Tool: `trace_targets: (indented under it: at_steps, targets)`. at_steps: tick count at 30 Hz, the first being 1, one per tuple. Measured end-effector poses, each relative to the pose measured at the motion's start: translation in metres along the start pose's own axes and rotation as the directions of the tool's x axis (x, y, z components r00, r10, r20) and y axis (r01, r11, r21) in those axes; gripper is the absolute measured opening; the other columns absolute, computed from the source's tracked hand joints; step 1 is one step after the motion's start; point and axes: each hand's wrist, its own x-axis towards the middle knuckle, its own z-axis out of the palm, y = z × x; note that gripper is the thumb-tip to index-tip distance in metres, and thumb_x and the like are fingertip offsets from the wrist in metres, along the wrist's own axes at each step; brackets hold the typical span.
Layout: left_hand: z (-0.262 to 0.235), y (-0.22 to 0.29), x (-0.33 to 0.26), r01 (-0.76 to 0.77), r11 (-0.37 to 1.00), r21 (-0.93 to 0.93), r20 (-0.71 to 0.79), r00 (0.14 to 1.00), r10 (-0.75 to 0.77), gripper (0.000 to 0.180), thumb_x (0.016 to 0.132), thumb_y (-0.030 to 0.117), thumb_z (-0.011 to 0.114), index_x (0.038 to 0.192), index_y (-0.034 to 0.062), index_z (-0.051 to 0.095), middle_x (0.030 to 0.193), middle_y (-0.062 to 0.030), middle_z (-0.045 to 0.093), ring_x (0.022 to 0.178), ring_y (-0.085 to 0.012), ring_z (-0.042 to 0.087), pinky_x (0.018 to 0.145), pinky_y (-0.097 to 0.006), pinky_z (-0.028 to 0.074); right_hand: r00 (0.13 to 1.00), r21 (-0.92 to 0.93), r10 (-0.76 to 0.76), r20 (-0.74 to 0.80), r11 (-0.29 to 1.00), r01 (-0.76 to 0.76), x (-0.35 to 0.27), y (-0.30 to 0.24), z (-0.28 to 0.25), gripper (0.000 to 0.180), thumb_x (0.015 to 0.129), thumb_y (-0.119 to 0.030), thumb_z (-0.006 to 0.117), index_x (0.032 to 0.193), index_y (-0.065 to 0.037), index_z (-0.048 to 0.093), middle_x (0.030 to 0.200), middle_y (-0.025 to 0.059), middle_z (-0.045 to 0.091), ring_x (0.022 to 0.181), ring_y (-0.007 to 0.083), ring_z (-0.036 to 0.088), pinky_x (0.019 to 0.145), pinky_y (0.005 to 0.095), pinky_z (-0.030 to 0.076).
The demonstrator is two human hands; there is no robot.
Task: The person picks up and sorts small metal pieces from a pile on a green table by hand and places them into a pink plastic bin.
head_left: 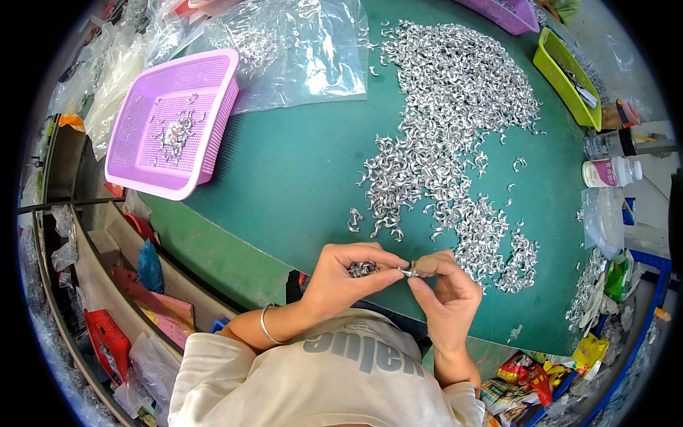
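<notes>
My left hand (336, 283) is closed near the table's front edge, with several small silvery metal pieces (363, 269) in the curl of its fingers. Thumb and forefinger pinch one small metal piece (408, 272) at their tips. Facing it, my right hand (452, 290) is closed on a tan, rounded piece (427, 265), whose kind I cannot make out. The fingertips of both hands almost meet at the pinched piece. Just beyond them, a large heap of small curved metal pieces (455, 92) spreads over the green table (292, 164).
A purple basket (223, 117) with some metal pieces stands at the left edge. Behind it lies a clear plastic bag (327, 78) of more pieces. At the right are a green basket (587, 114), a white bottle (605, 172) and a plastic bag (603, 220). Shelving (192, 285) flanks me at left.
</notes>
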Motion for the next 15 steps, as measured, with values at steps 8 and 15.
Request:
trace_targets:
  at_steps: [8, 15]
  targets:
    - [-0.0023, 0.0001, -0.0016, 0.03, 0.999, -0.01, 0.055, 0.998, -0.03, 0.013, 0.076, 0.004, 0.065, 0.088, 0.0007, 0.067, 0.072, -0.0023, 0.06, 0.063, -0.0046, 0.048, 0.055, -0.02, 0.037, 0.998, -0.07, -0.057, -0.005, 0.996, 0.057, -0.0006, -0.0033, 0.0023, 0.022, 0.066, 0.014, 0.064, 0.085, 0.004, 0.059, 0.083, 0.0096, 0.059, 0.078, 0.017, 0.051, 0.068, 0.0266, 0.042]
    - [0.0004, 0.0033, -0.0024, 0.05, 0.999, -0.018, 0.034, 0.998, -0.049, 0.013, 0.076, 0.003, 0.065, 0.088, 0.0, 0.067, 0.071, -0.0014, 0.06, 0.061, -0.0037, 0.047, 0.053, -0.02, 0.036, 0.995, -0.119, -0.101, -0.007, 0.988, 0.1, -0.0012, -0.0019, 0.0019, 0.023, 0.065, 0.012, 0.065, 0.086, 0.003, 0.059, 0.084, 0.0099, 0.06, 0.078, 0.0178, 0.051, 0.069, 0.0269, 0.041]
